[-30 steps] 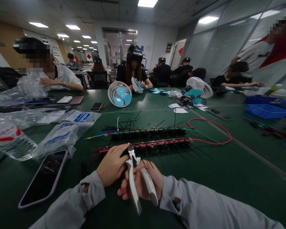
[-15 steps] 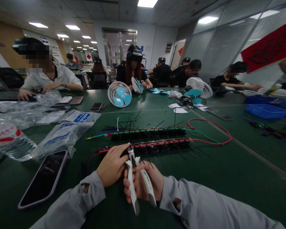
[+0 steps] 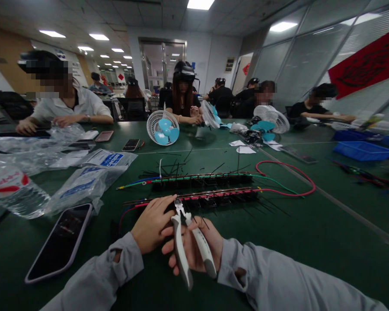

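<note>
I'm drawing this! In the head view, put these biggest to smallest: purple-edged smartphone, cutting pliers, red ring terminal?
1. Purple-edged smartphone
2. Cutting pliers
3. Red ring terminal
Nearness may make some look bigger.

A single view looks out from the wearer's head, facing forward and down across the green tabletop [image 3: 278, 242]. Grey sleeves [image 3: 278, 276] come in along the bottom edge, so the left hand [image 3: 153, 224] and right hand [image 3: 192, 252] appear close, low and near the centre. The wide view reaches past the tabletop's far edge to a person opposite [image 3: 182, 105] and up to the ceiling lights [image 3: 200, 4].
</note>
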{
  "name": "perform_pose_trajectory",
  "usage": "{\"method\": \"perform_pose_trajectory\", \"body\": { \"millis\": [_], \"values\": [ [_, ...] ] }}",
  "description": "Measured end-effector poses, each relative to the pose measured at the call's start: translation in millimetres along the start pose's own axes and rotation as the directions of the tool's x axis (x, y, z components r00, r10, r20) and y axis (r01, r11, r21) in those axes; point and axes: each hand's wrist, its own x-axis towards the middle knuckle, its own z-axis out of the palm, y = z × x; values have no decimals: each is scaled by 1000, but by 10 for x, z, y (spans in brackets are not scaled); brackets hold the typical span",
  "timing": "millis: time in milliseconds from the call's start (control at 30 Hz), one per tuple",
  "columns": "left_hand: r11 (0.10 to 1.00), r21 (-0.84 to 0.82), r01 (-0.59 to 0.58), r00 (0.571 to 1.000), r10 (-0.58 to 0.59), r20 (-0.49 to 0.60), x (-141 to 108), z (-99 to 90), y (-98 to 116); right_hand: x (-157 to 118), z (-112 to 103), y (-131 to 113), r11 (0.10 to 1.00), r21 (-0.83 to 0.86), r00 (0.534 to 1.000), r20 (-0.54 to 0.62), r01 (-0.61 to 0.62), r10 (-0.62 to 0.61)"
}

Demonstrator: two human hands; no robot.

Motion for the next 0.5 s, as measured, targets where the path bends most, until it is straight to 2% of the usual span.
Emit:
{"method": "perform_pose_trajectory", "body": {
  "millis": [300, 500],
  "values": [
    [1000, 6, 1, 999, 0, -35, -1, 7, 16, 5, -47, 37, 999, -6, 999, 2, 34, -34],
    [1000, -4, 0, 1000, 0, -31, -3, 18, 7, 3, -38, 42, 998, 43, 995, -87, 50, -46]
  ]
}}
